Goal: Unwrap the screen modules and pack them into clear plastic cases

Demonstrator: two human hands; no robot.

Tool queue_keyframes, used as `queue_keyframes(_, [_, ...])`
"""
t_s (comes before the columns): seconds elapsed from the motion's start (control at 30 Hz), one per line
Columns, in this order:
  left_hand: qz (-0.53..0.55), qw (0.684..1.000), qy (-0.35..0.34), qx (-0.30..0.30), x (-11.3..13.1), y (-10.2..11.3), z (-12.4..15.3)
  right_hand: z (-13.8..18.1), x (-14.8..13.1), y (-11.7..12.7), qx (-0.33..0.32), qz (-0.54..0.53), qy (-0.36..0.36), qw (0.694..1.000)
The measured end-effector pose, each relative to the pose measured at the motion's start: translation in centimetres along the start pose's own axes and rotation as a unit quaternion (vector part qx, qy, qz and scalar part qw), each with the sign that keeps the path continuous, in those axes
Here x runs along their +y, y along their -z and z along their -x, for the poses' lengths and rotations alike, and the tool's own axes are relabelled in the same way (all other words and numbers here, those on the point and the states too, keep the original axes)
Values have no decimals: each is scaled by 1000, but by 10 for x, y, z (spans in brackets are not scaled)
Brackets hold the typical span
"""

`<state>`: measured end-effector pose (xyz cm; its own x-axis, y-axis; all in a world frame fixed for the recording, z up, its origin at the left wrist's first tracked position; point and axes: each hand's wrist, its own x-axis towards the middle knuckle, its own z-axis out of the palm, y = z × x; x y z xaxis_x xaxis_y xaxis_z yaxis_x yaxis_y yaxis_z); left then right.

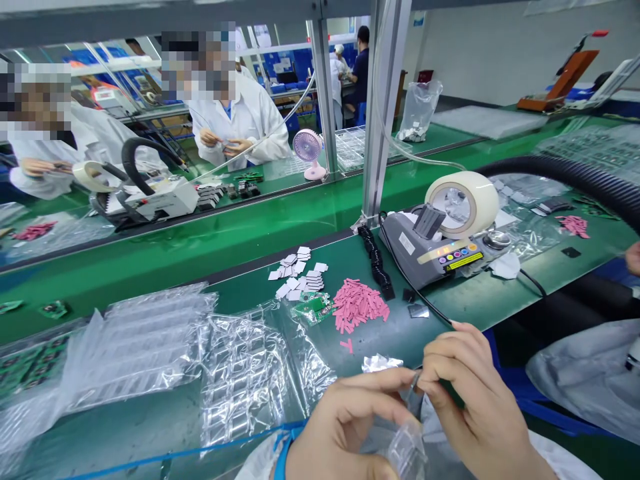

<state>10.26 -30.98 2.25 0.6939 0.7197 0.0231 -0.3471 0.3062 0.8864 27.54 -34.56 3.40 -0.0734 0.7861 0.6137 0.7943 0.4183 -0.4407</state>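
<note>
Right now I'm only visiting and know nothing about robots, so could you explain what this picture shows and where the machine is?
There is no robot here: the work is done by a person's bare left hand and right hand. The one picture comes from a camera worn on that person's head, looking forward and down.

Their fingertips meet in a grip on a small grey piece, too small to identify. A clear plastic piece sits by the left hand.

On the green worktop lie a heap of pink strips, some white pieces, a green circuit board and clear plastic trays. Behind stands a grey tape dispenser with a tape roll. Across the line, a co-worker in a white coat also handles something.
</note>
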Motion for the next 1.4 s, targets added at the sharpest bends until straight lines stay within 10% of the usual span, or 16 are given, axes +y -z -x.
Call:
queue_keyframes(0.4, [251, 965, 54, 59, 1, 4, -3, 14, -18, 8, -101, -65, -29, 992])
queue_keyframes(0.7, [360, 932, 43, 20, -1, 21, 4, 49, 35, -85, -96, 17, -87, 991])
queue_keyframes(1.0, [293, 951, 68, 66, -4, 10, 8, -16, 11, -3, -81, -42, 38, 995])
queue_keyframes(1.4, [177, 974, 69, 123, 2, 6, 8, -24, 12, -11, -61, -29, 75, 995])
